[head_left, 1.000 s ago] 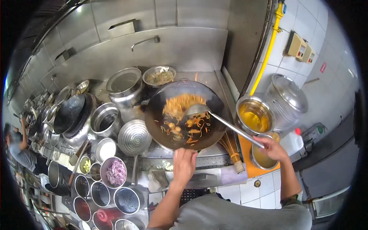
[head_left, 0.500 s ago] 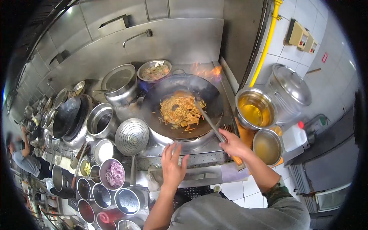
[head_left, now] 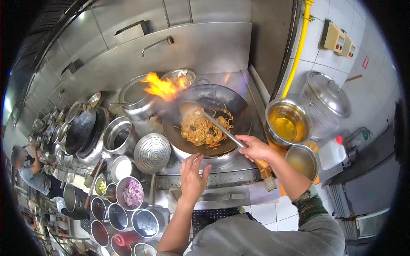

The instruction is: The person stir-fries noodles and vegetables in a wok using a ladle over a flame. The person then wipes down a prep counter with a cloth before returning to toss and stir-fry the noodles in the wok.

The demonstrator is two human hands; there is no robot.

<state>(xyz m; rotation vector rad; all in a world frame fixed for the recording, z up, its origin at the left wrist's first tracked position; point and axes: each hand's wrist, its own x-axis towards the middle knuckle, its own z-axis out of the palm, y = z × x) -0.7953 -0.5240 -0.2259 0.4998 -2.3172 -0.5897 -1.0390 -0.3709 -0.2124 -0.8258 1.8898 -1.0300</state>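
In the head view my right hand (head_left: 255,149) grips a long-handled ladle (head_left: 222,129) with a wooden handle end. The ladle's bowl rests in a large dark wok (head_left: 238,106), at the upper left of a heap of fried noodles (head_left: 204,131). My left hand (head_left: 193,177) is raised near the wok's front rim, fingers apart, holding nothing. A perforated metal strainer (head_left: 152,153) lies to the left of the wok. Flames (head_left: 162,86) flare beyond the wok's left rim.
Right of the stove stand a pot of yellow oil (head_left: 287,123), a smaller metal pot (head_left: 301,162) and a lidded pot (head_left: 326,96). At left are a bowl of sliced onion (head_left: 133,193) and several metal containers. Another person (head_left: 35,175) stands far left.
The ladle's bowl has shifted left within the wok, and the noodles look more spread. Larger flames now rise behind the wok's left side. My left hand stays open.
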